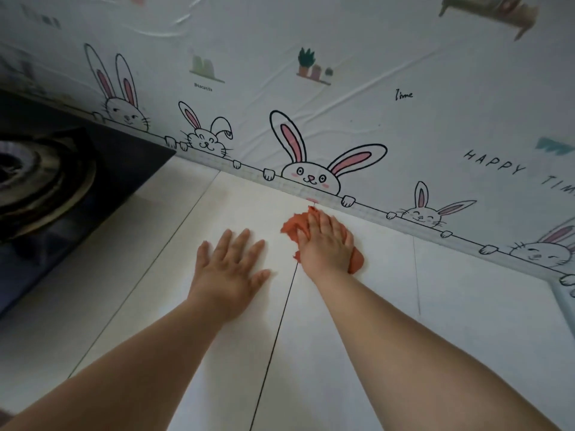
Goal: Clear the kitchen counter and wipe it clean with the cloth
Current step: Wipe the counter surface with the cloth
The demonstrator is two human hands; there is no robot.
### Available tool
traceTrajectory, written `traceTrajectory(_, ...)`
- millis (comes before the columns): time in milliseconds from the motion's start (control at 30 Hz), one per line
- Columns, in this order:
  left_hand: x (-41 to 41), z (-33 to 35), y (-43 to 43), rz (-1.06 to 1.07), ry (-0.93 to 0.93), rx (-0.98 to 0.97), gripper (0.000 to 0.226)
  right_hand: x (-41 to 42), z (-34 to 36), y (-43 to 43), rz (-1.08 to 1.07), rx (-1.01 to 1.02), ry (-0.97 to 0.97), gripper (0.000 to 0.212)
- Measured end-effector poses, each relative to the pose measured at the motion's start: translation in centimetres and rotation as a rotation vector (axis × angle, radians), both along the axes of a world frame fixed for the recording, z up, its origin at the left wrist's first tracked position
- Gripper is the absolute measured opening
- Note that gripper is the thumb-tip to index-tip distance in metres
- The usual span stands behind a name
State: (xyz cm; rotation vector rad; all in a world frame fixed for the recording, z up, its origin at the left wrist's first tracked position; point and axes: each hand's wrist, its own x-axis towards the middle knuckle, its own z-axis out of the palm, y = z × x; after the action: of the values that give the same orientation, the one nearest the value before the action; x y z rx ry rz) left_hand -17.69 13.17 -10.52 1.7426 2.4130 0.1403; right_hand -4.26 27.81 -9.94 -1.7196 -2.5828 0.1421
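An orange-red cloth lies bunched on the white tiled counter, close to the back wall. My right hand presses flat on top of the cloth, fingers pointing toward the wall, and covers most of it. To its left, my left hand rests palm down on the bare counter with its fingers spread and nothing in it.
A black gas hob with a round burner takes up the left side. The wall behind the counter carries a rabbit-patterned covering. Dark grout lines cross the counter tiles.
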Motion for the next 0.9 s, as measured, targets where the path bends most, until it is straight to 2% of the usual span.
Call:
traceTrajectory(33, -0.1, 0.0, 0.1, 0.000, -0.001, 0.000, 0.090, -0.9, -0.3, -0.9, 0.026, 0.017, 0.021, 0.056)
traceTrajectory(133, 0.0, 0.2, 0.3, -0.004, -0.018, -0.008, 0.095, -2.3, -0.3, -4.1, 0.307, 0.122, 0.102, 0.054)
traceTrajectory(233, -0.1, 0.6, 0.6, -0.009, -0.017, -0.033, 0.107, -1.2, 0.7, -2.4, 0.550, 0.052, 0.036, 0.058)
traceTrajectory(300, -0.2, 0.7, 0.6, -0.015, -0.025, -0.057, 0.109, -0.2, 0.9, -0.5, 0.513, -0.004, -0.034, 0.057)
traceTrajectory(367, -0.3, 0.7, 0.6, -0.014, -0.039, -0.070, 0.106, -0.3, 0.8, 0.3, 0.238, -0.008, -0.019, 0.054)
traceTrajectory(433, -0.3, 0.5, 0.4, -0.018, -0.036, -0.065, 0.094, -1.9, 0.6, -0.9, 0.020, -0.043, 0.025, 0.056)
traceTrajectory(500, -0.3, 0.5, 0.3, -0.007, -0.043, -0.033, 0.086, -3.3, 0.2, -3.2, 0.047, -0.035, 0.051, 0.058)
traceTrajectory(600, -0.5, 0.7, 0.1, 0.003, -0.123, 0.017, 0.087, -1.5, 0.2, -6.5, 0.354, 0.063, 0.070, 0.055)
traceTrajectory(700, -1.7, 1.4, -0.3, -0.022, -0.338, 0.091, 0.084, 3.8, 0.7, -7.1, 0.667, 0.040, 0.039, 0.052)
traceTrajectory(767, -2.3, 2.3, -1.1, 0.047, -0.653, 0.255, 0.067, 6.5, 1.3, -5.9, 0.774, -0.009, -0.011, 0.050)
traceTrajectory(833, -2.5, 3.3, -2.2, 0.246, -0.936, 0.456, 0.052, 7.0, 1.3, -4.6, 0.673, -0.020, -0.003, 0.051)
traceTrajectory(900, -3.3, 3.8, -3.3, 0.429, -0.984, 0.604, 0.045, 5.2, 0.7, -5.3, 0.470, 0.020, 0.011, 0.053)
